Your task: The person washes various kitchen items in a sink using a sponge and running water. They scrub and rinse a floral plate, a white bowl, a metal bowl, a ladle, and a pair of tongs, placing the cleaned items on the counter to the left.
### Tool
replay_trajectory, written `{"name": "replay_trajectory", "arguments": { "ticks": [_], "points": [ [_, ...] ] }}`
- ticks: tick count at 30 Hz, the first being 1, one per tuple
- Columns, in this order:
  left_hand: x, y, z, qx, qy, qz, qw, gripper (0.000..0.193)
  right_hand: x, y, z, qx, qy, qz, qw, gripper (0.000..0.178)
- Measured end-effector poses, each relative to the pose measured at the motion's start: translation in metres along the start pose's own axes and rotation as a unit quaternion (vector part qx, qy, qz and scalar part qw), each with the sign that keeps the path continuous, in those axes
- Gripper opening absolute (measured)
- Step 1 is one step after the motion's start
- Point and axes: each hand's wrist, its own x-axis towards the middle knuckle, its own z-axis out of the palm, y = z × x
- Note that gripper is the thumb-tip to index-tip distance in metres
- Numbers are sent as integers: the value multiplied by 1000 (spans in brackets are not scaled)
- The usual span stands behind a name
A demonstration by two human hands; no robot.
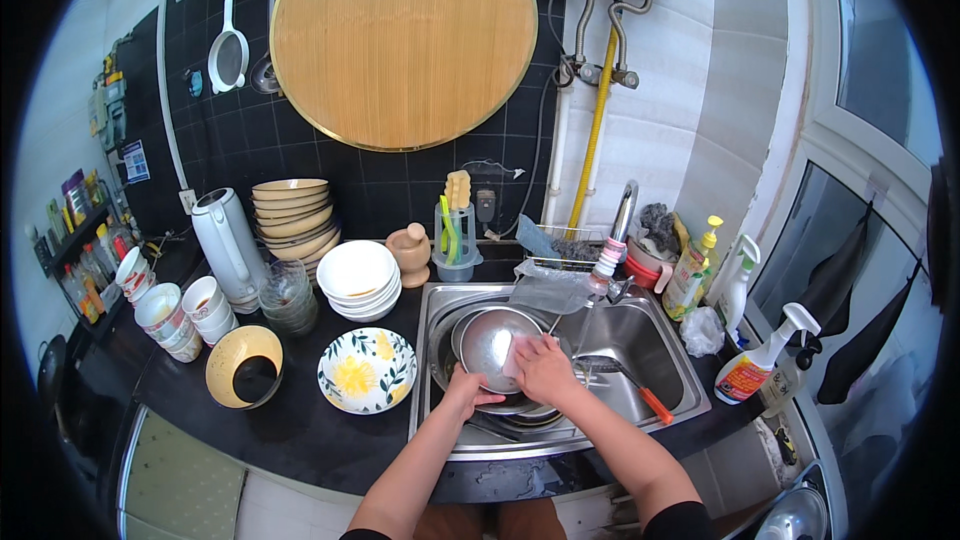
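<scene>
Over the left basin of the steel sink [425, 390], a round metal bowl [488, 333] is tilted with a shiny face up. At its near edge, my left hand [464, 395] is closed on the rim. A pale pink cloth [514, 358] lies under the fingers of my right hand [548, 372], which presses it against the bowl. More metal cookware sits beneath the bowl, partly hidden by it and my hands. Water runs from the faucet [624, 215] to the right of the bowl. An orange-handled utensil [655, 405] leans in the right basin.
Left of the sink stand a floral plate [367, 370], stacked white bowls [358, 270], a yellow bowl [244, 367], glass bowls [287, 298] and a kettle [228, 245]. A mortar [409, 255] and utensil holder [456, 245] stand behind. Spray bottles [765, 355] line the right side.
</scene>
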Motion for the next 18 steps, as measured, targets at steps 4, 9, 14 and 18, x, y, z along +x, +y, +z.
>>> {"name": "replay_trajectory", "arguments": {
  "ticks": [4,9,14,18],
  "points": [
    [1,-9,2,-42,-113,1,993,62,24,-5,6,62,25,-26,997,46],
    [-7,-22,-4,-128,-89,93,983,62,29,-13,-1,240,-130,-58,960,34],
    [-6,-15,9,-68,-85,58,992,71,39,11,-5,19,56,18,998,31],
    [-4,-20,5,-58,-81,101,990,67,39,-15,8,382,49,-26,923,39]
  ]
}}
